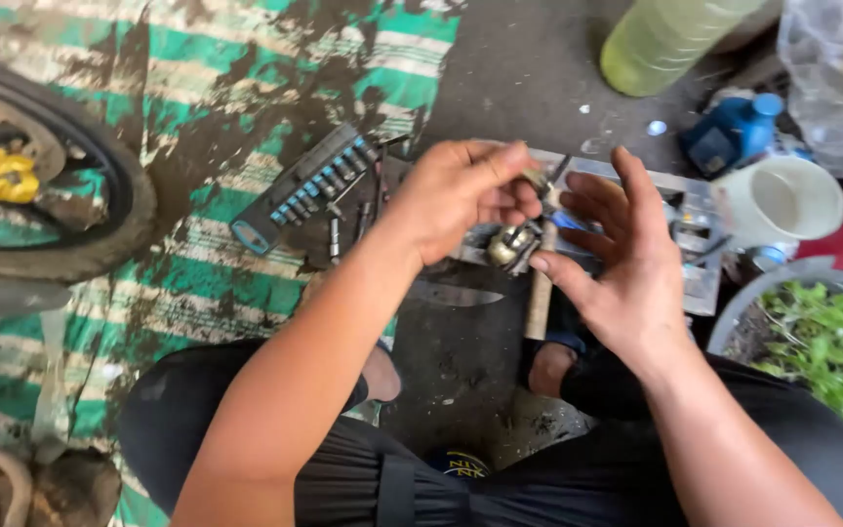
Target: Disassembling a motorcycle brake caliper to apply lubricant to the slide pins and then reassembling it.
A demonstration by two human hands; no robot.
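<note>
Your left hand (461,195) pinches a small metal part (536,180) above the floor; your right hand (617,263) is spread open beside it. Farther off, the white cup's (778,200) inside is unclear; a grey tub (734,317) holds green plants (831,351).

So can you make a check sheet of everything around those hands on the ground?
Surface: dirty grey floor, with a stained green striped mat on the left.
Job's things: small metal part between both hands; wooden handle below it.
Clutter: bit set, loose bits, metal tray, white cup, blue bottle, green bottle.
Grippers: left hand pinches the part with its fingers; right hand open, fingers spread beside it.
Cables: nothing seen.
Surroundings: tyre at left, plants at right.
</note>
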